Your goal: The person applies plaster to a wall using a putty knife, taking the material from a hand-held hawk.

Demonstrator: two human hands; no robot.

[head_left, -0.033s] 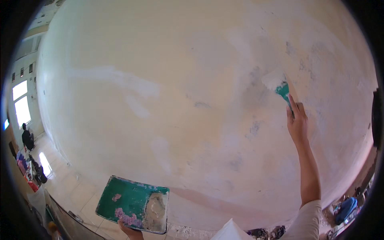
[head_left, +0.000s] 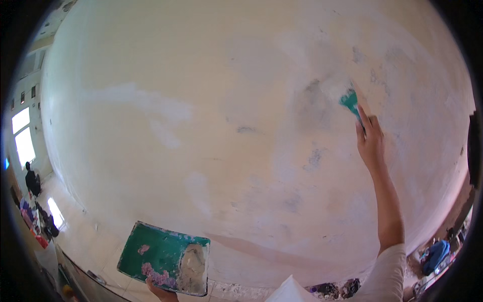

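My right hand (head_left: 371, 141) is closed round the handle of a green putty knife (head_left: 350, 99), raised against the upper right of a large cream wall (head_left: 226, 100). Its blade meets a pale smeared patch (head_left: 331, 86), and the blade's edge is hard to make out. At the lower left, my left hand (head_left: 162, 293) grips the near edge of a rectangular green tray (head_left: 158, 249), its fingers partly hidden beneath. Lumps of pinkish paste (head_left: 158, 276) lie inside the tray, and greyish-beige paste (head_left: 192, 267) fills its right end.
Grey marks (head_left: 314, 158) and whitish patches dot the wall. Far left, a person in dark clothes (head_left: 32, 181) is low by a window (head_left: 24, 143), near piled belongings (head_left: 37, 219) on a shiny tiled floor (head_left: 85, 231). A blue bag (head_left: 435, 257) lies at the lower right.
My right hand and the putty knife have moved a little up the wall. The tray stays in my left hand, and the whole view has shifted slightly.
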